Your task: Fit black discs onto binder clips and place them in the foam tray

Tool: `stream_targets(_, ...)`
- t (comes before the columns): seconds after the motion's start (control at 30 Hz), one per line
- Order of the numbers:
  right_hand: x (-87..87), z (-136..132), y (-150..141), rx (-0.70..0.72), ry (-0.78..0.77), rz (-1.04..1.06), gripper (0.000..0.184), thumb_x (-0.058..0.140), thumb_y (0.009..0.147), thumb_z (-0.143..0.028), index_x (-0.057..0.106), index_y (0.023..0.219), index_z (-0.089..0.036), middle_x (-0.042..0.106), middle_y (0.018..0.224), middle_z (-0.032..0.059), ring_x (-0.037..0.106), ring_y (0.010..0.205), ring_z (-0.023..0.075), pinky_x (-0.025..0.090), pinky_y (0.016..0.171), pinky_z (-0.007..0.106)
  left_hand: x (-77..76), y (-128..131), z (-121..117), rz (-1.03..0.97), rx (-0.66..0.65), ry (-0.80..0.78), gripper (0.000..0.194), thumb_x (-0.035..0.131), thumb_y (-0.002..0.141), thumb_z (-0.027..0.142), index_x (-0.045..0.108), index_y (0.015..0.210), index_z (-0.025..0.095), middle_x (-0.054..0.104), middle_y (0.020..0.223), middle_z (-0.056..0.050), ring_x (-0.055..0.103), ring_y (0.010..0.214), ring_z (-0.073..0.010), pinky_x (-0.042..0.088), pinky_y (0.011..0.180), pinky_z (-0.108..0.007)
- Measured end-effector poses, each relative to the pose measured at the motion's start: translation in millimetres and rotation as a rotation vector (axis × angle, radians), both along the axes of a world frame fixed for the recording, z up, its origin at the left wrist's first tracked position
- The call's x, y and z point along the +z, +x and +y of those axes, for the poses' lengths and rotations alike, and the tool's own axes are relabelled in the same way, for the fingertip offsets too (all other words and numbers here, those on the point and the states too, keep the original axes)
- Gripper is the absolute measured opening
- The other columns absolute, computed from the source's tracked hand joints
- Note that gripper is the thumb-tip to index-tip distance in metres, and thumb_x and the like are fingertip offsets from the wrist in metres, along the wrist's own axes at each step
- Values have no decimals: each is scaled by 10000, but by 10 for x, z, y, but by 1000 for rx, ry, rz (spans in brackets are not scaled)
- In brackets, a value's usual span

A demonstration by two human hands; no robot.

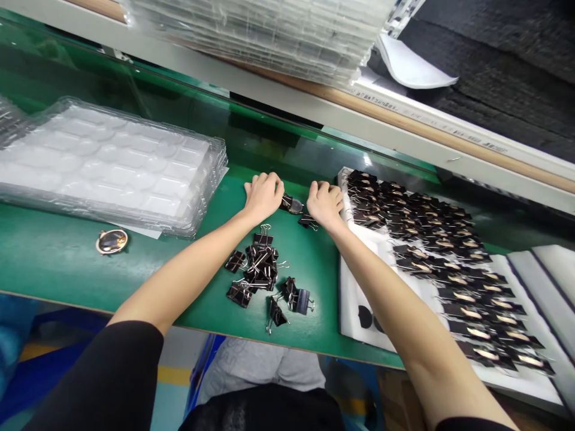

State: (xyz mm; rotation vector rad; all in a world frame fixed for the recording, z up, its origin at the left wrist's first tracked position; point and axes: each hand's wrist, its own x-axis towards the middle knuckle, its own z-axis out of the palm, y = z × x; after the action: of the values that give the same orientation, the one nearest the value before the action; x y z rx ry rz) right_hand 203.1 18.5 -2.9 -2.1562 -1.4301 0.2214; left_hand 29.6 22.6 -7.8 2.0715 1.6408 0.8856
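Note:
My left hand (264, 196) is over the far part of the green table, its fingers curled down against a black binder clip (286, 202). That clip sits on a small dark oval piece (295, 206), between my two hands. My right hand (325, 203) is also curled, beside the white foam tray's near-left corner; its fingertips are hidden, so what they hold cannot be made out. Just left of its wrist lies another black binder clip (308, 221). Between my forearms is a loose pile of black binder clips (260, 266) with silver handles.
The white foam tray (359, 239) on the right holds rows of clipped oval pieces (417, 221). Stacked clear plastic trays (117, 161) lie at left, with a gold-rimmed oval piece (112, 242) in front. Above runs a shelf rail (287, 78) bearing more clear trays (269, 36).

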Motion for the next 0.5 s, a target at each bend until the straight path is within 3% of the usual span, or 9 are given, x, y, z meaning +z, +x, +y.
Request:
stream_targets(0.17, -131, -27, 112, -8, 37, 52, 534, 211, 1056, -580, 565, 1270, -242, 523, 1349, 179, 412, 1374, 381, 262, 1139, 657, -49, 5, 30, 62, -23, 4, 329, 455, 1022, 395, 622, 809, 209, 663, 808, -86, 645, 938, -312, 430, 938, -505)
stream_targets(0.33, -264, -55, 232, 41, 98, -19, 578, 135, 1072, -585, 544, 1269, -227, 522, 1302, 169, 451, 1339, 363, 307, 1122, 647, -51, -9, 63, 33, -54, 4, 425, 452, 1024, 432, 520, 672, 202, 627, 827, -84, 611, 1015, -318, 409, 946, -494)
stream_targets(0.5, -301, -81, 250, 42, 111, -13, 619, 36, 1079, -575, 524, 1242, -229, 536, 1249, 144, 492, 1308, 345, 341, 1107, 646, 32, 7, 42, -3, -58, -90, 444, 437, 1037, 416, 453, 652, 194, 530, 701, -43, 598, 925, -269, 371, 971, -469)
